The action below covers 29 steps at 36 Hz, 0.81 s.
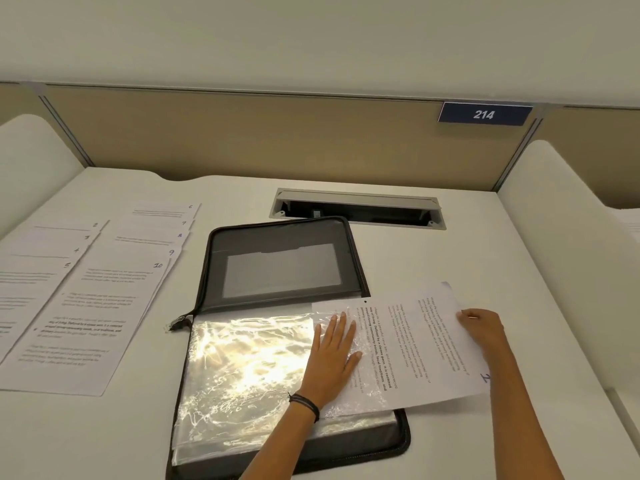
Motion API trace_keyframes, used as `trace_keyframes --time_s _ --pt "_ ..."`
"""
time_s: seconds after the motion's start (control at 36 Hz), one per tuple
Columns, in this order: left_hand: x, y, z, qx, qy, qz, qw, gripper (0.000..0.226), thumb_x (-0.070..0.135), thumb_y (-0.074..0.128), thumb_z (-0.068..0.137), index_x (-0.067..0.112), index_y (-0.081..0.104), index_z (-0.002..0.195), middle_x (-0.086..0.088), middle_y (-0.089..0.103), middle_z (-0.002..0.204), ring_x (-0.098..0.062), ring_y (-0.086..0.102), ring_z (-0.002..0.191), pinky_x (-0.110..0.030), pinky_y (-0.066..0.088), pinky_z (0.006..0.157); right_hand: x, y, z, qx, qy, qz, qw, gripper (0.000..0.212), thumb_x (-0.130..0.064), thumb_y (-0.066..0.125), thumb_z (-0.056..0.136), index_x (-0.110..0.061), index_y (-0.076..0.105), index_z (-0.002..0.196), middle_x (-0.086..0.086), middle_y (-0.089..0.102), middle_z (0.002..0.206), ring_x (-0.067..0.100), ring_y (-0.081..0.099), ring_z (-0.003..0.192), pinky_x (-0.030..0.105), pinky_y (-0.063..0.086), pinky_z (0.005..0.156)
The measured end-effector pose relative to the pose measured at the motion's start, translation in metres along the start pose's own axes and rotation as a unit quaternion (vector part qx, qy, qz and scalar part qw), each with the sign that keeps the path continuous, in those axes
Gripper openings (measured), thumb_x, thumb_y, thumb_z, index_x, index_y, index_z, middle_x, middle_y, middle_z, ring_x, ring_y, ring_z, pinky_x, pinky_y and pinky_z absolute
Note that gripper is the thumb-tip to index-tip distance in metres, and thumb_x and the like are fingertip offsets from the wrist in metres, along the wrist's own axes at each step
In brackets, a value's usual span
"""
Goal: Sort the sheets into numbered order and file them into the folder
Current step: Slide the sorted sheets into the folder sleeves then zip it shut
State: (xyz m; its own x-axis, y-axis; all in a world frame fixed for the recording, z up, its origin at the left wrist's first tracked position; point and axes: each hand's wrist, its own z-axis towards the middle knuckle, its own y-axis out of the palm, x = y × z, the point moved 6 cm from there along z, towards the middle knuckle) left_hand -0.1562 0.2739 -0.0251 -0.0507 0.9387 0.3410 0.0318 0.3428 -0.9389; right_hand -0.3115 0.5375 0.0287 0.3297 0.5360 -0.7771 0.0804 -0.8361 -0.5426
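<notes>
Left grip: the left hand (334, 355) lies flat with fingers straight and slightly apart, clamped on nothing. Its palm presses on the glossy clear plastic sleeve (242, 368).
Right grip: the right hand (483, 329) has its fingers curled together on the outer edge of the white printed sheet (426, 348), pinching it.
Sheet in the grip: turned sideways, it spans from the right grip to under the left palm. A handwritten number that looks like 1 sits at the corner nearest the right forearm. The end by the left grip shows glare from the plastic over its text. Whether it is inside the pocket or only under the film, I cannot tell.
Folder: the dark grey zip folder (277, 258) lies open on the white counter (450, 254). Its lid is just beyond both grips, and the sleeve fills the half under the left grip.
Zip pull: the small metal zip pull (178, 322) is at the folder's hinge, well to the left of the left grip.
Other sheets: two fanned rows of white numbered sheets (114, 306) lie far left of the left grip, marked 2 to 5 and 6 to 10.
Wrist: a thin black cord bracelet (306, 403) circles the left wrist.
Beyond the grips: a grey open cable hatch (356, 209) is set into the counter. A dark blue sign reading 214 (483, 114) hangs on the beige partition.
</notes>
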Motion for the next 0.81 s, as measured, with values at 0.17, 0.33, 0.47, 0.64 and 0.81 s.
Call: trace_keyframes --time_s 0.17,0.33,0.47,0.64,0.81 --pt "-0.001 0.000 0.000 0.015 0.008 -0.046 0.999 0.060 0.054 0.017 0.102 0.024 0.003 0.152 -0.003 0.007 0.159 -0.018 -0.005 0.146 -0.036 -0.009 0.115 0.005 0.015 -0.002 -0.042 0.020 -0.003 0.999 0.028 -0.012 0.059 0.091 -0.010 0.060 0.063 0.010 0.059 0.071 0.023 0.051 0.066 0.027 0.038 0.061" --pt "-0.014 -0.019 0.002 0.042 -0.009 -0.081 0.996 0.067 0.069 -0.002 0.088 0.035 -0.019 0.144 0.005 -0.015 0.155 -0.015 -0.016 0.145 -0.032 -0.020 0.115 -0.012 0.032 -0.014 -0.084 0.001 -0.007 0.996 0.023 -0.011 0.058 0.091 -0.007 0.062 0.069 0.010 0.063 0.076 0.024 0.057 0.070 0.027 0.043 0.062" --pt "-0.046 -0.043 -0.003 0.087 -0.064 -0.102 0.989 0.085 0.079 -0.012 0.076 0.032 0.001 0.146 0.010 -0.012 0.153 -0.010 -0.016 0.143 -0.021 -0.029 0.106 -0.025 0.046 -0.021 -0.113 -0.023 -0.017 0.993 0.026 -0.009 0.058 0.090 -0.010 0.060 0.064 0.004 0.059 0.069 0.015 0.052 0.062 0.025 0.035 0.056" --pt "-0.102 -0.072 -0.026 0.154 -0.149 -0.157 0.964 0.092 0.079 0.001 0.081 0.021 0.026 0.147 0.008 0.003 0.153 -0.009 -0.006 0.142 -0.031 -0.012 0.114 -0.033 0.063 -0.024 -0.137 -0.029 -0.023 0.990 0.021 -0.008 0.060 0.089 -0.004 0.061 0.068 0.006 0.061 0.070 0.018 0.053 0.064 0.026 0.037 0.058" --pt "-0.159 -0.086 -0.064 0.215 -0.254 -0.169 0.928 0.046 0.021 0.049 0.099 0.011 0.041 0.142 -0.008 0.024 0.156 -0.020 0.014 0.146 -0.043 -0.002 0.117 -0.035 0.079 -0.027 -0.155 -0.027 -0.039 0.987 0.018 -0.009 0.062 0.088 0.006 0.067 0.081 0.012 0.065 0.080 0.022 0.056 0.072 0.028 0.041 0.066"
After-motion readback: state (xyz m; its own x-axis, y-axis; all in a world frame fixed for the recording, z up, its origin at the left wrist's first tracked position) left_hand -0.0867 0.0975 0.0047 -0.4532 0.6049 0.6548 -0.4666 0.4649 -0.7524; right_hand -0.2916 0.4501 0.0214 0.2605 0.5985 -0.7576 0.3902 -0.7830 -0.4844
